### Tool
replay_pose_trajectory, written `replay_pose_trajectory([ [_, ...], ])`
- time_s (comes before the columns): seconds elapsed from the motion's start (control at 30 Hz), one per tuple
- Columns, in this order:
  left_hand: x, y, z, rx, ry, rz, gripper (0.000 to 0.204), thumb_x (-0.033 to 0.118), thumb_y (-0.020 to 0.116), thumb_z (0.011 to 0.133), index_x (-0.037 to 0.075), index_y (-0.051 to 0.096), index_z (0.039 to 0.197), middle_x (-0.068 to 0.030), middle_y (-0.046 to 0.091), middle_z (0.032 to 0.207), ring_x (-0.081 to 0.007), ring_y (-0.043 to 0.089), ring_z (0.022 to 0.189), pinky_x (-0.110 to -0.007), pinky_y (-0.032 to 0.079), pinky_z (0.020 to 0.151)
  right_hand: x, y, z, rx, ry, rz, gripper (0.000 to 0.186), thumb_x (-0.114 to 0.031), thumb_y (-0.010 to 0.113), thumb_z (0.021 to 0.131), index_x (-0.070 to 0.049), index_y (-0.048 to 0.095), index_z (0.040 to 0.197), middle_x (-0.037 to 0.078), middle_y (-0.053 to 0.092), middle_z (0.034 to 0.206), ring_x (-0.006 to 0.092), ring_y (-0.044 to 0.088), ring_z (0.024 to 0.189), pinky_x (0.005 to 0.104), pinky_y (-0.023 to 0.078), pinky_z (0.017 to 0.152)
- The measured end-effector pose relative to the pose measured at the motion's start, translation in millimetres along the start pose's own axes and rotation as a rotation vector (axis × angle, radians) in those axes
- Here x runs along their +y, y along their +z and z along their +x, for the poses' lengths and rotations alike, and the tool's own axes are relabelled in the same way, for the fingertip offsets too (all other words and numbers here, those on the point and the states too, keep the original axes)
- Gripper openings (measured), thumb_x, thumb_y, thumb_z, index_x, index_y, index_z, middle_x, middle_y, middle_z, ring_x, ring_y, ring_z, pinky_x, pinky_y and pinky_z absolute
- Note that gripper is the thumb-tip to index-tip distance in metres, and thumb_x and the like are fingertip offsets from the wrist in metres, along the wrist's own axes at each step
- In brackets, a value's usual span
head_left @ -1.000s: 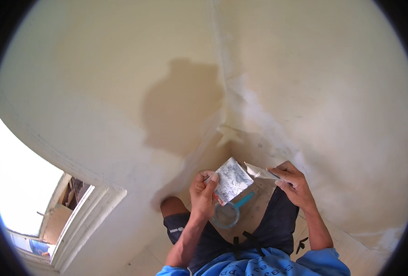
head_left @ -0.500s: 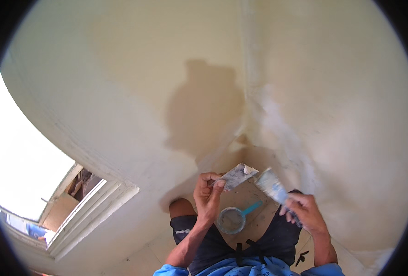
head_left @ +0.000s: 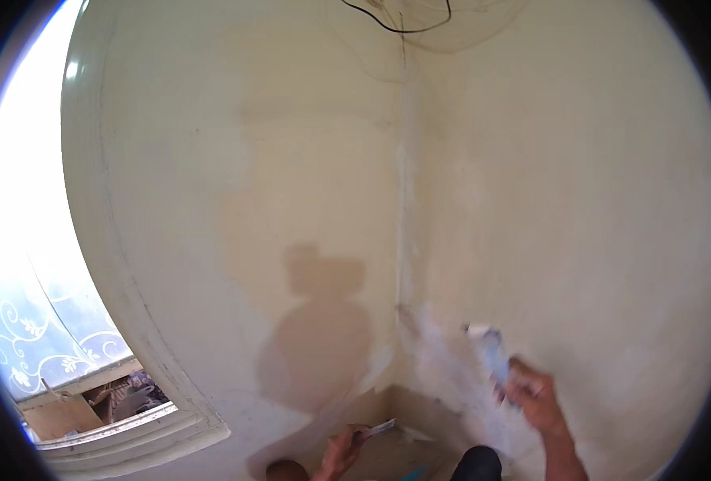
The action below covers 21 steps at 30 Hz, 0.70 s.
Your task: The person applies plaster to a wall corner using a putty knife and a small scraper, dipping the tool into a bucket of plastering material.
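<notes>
My right hand (head_left: 534,395) is closed around a putty knife (head_left: 493,357), raised in front of the right-hand wall near the corner. White putty (head_left: 477,329) sits along the knife's far edge; whether that edge touches the wall I cannot tell. Lower down, my left hand (head_left: 342,451) grips a flat, thin scraper plate (head_left: 381,428), seen nearly edge-on. Behind the knife, a pale filled patch (head_left: 444,345) runs down the wall beside the corner seam (head_left: 402,208).
A bright window (head_left: 27,264) with a stepped sill (head_left: 147,437) is on the left. Black cable (head_left: 403,30) loops at the top of the corner. My knee (head_left: 477,463) and part of a turquoise handle (head_left: 414,474) show at the bottom edge.
The view has tilted up, showing more wall and cable. My right hand has lifted the putty knife away from the scraper plate toward the right-hand wall, and putty now shows on its edge.
</notes>
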State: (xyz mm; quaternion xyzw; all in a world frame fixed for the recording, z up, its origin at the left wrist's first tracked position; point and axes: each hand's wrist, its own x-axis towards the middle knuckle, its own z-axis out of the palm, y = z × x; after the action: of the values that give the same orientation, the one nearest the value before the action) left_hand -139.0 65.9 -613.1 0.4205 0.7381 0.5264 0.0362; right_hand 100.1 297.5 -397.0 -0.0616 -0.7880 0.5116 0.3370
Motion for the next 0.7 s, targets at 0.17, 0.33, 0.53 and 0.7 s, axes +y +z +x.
replay_pose_trajectory([
  [0.17, -56, -17, 3, -0.051, 0.051, 0.089, 0.022, 0.016, 0.064, 0.090, 0.011, 0.057, 0.111, -0.0165, 0.069, 0.088, -0.0369, 0.069, 0.084, -0.042, 0.055, 0.071, -120, -19, 143, 0.406, -0.734, -0.980, 0.042, 0.007, 0.062, 0.081, -0.010, 0.068, 0.119, 0.010, 0.055, 0.093, 0.0232, 0.057, 0.084, 0.0315, 0.047, 0.072],
  [0.33, -76, 21, 1, -0.145, -0.046, -0.047, 0.018, 0.019, 0.060, 0.094, 0.008, 0.058, 0.108, -0.0135, 0.067, 0.088, -0.0288, 0.065, 0.081, -0.037, 0.050, 0.072, -210, -61, 257, 0.619, -1.157, -1.585, 0.040, 0.003, 0.060, 0.082, -0.019, 0.070, 0.114, 0.005, 0.058, 0.099, 0.0224, 0.057, 0.093, 0.0369, 0.046, 0.077],
  [0.53, -88, 14, 1, -0.197, -0.038, -0.042, 0.022, 0.016, 0.055, 0.096, 0.008, 0.055, 0.116, -0.0203, 0.064, 0.087, -0.0327, 0.065, 0.080, -0.039, 0.050, 0.069, -220, -56, 340, 0.646, -1.189, -1.662, 0.042, 0.004, 0.059, 0.080, -0.018, 0.071, 0.113, 0.003, 0.059, 0.102, 0.0213, 0.055, 0.097, 0.0379, 0.042, 0.084],
  [0.7, -82, 10, 4, -0.299, -0.163, 0.019, 0.022, 0.017, 0.054, 0.097, 0.008, 0.055, 0.117, -0.0205, 0.064, 0.087, -0.0318, 0.066, 0.080, -0.039, 0.050, 0.071, -224, -53, 359, 0.650, -1.188, -1.692, 0.042, 0.005, 0.057, 0.078, -0.017, 0.072, 0.111, 0.002, 0.058, 0.103, 0.0210, 0.054, 0.098, 0.0377, 0.040, 0.084],
])
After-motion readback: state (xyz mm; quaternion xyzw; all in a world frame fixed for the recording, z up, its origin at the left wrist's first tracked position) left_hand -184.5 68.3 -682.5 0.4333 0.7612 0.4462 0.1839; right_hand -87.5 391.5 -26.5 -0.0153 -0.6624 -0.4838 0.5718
